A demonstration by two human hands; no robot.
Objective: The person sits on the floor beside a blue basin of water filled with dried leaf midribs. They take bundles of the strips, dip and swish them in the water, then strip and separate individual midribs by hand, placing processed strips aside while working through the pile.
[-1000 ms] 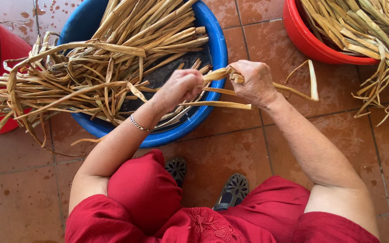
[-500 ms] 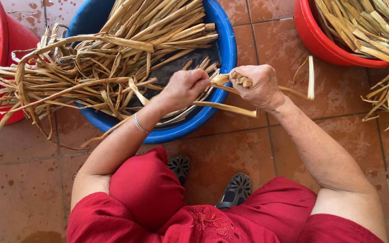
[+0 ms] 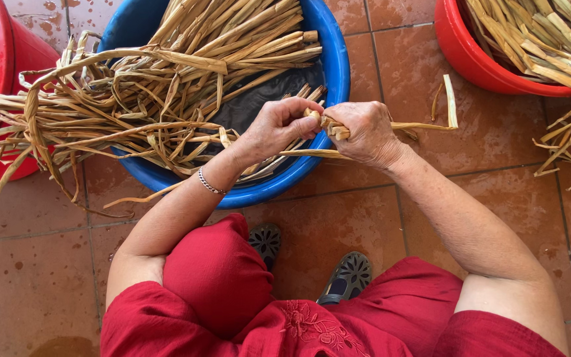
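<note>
Over the near rim of the round blue plastic basin point(image 3: 336, 73) heaped with dry, flat straw-coloured reed strips point(image 3: 166, 86), the left hand point(image 3: 275, 129) and right hand point(image 3: 365, 132) both pinch a seemingly twisted fibrous tan strip point(image 3: 330, 125), while a red plastic tub point(image 3: 470, 59) at the tiled floor's far-right corner holds similar stalks.

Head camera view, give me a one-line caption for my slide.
Both hands, left hand and right hand, work a dried plant strip over a blue tub of stalks, red tubs alongside.
</note>
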